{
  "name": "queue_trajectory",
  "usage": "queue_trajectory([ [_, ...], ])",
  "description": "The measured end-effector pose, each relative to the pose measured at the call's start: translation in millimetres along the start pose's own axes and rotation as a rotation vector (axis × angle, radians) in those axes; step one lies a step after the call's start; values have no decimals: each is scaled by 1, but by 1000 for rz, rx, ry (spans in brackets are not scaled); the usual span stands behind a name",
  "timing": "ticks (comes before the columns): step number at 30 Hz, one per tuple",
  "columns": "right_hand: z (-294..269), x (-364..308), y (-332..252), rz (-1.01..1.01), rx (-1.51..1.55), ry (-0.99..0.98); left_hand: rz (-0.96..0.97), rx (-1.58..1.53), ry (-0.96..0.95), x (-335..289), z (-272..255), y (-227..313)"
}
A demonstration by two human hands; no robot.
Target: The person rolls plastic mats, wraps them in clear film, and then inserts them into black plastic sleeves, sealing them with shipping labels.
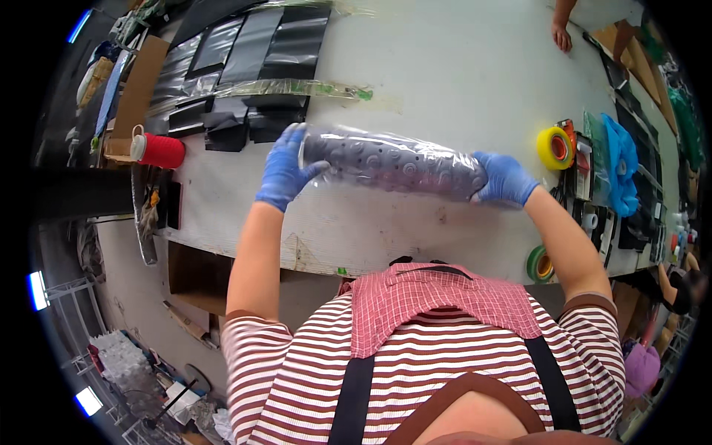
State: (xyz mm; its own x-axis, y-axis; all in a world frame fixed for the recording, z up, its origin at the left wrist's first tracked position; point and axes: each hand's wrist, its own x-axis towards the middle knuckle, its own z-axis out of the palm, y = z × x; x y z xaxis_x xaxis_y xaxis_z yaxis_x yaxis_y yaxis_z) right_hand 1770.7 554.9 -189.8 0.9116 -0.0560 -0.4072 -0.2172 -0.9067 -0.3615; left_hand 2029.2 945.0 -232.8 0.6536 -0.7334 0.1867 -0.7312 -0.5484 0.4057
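A rolled grey rubbery mat (pixel 400 162), with round raised rings and small holes, is wrapped in clear shiny plastic. It lies crosswise between my hands over the white table (pixel 445 74). My left hand (pixel 285 169), in a blue glove, grips the roll's left end, thumb along its near side. At the other end my right hand (pixel 506 180), gloved in blue too, is closed round the wrapped edge. Whether the roll rests on the table or hangs just above it, I cannot tell.
Black plastic sheets (pixel 274 44) lie at the far left, near a red thread spool (pixel 162 150). On the right are a yellow tape roll (pixel 555 147), a green tape roll (pixel 540 264) and a blue plastic bag (pixel 621 167). Another person's hand (pixel 561 37) rests at the far right.
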Motion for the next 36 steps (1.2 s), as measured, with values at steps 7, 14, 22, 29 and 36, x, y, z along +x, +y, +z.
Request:
queue_trajectory([
  [7,52,-38,69,332,756,-241,-379,-301,218,-131,19,11],
  [14,32,-31,10,236,203,309,-518,-514,124,-195,83,74],
  [22,7,-13,59,396,325,209,-409,-384,-38,-204,71,115],
  [29,25,-32,53,351,748,185,-377,-484,-176,-198,52,107],
  [36,54,-54,6,558,760,373,-256,-510,-258,-145,53,44],
])
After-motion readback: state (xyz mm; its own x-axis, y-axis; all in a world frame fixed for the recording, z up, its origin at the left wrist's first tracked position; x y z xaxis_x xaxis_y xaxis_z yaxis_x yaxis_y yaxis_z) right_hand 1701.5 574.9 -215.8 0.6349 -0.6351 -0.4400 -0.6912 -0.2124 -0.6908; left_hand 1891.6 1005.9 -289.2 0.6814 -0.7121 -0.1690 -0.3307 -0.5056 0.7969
